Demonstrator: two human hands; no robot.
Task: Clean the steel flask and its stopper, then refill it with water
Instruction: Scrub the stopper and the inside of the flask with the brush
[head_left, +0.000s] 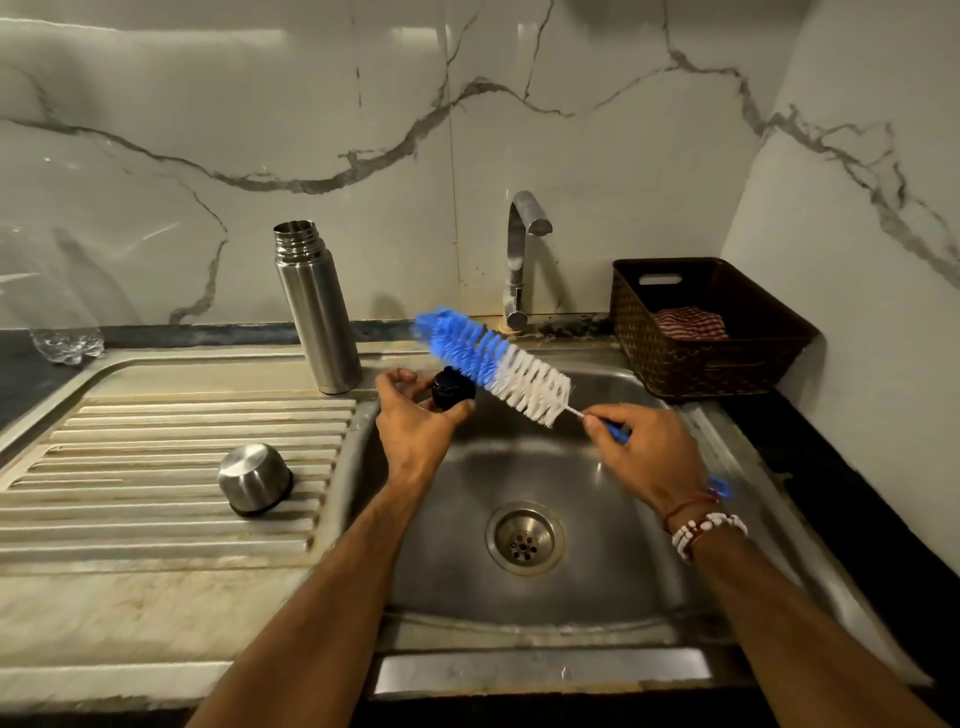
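Left hand (415, 415): over the far left corner of the sink (597, 597). Fingers and thumb curl round the black stopper (453, 393), held from below and from the left. Closed grip; the stopper's top faces up and away.

Right hand (647, 452): over the right half of the basin. Fingers are curled tight on the blue handle of the brush (493, 361), with the thumb and forefinger at the wire stem. The handle's end shows past the wrist. Bead and thread bands (706, 527) sit on that wrist.

Brush: slants up and left from the right hand. Bristles are white near the handle and blue toward the tip. The blue-white middle lies against the stopper's upper right edge. The tip is blurred.

Flask (317, 312): upright, mouth open, threads bare. It stands on the far edge of the drainboard (156, 467), just left of the left hand and apart from it.

Steel cap (254, 486): mouth down on the drainboard ribs, near and left of the flask, well apart from both hands.

Other: the tap (522, 249) is at the far edge, behind the brush. A dark woven basket (691, 364) is at far right, with a red-striped cloth (688, 322) inside. The drain (524, 538) lies between the forearms.
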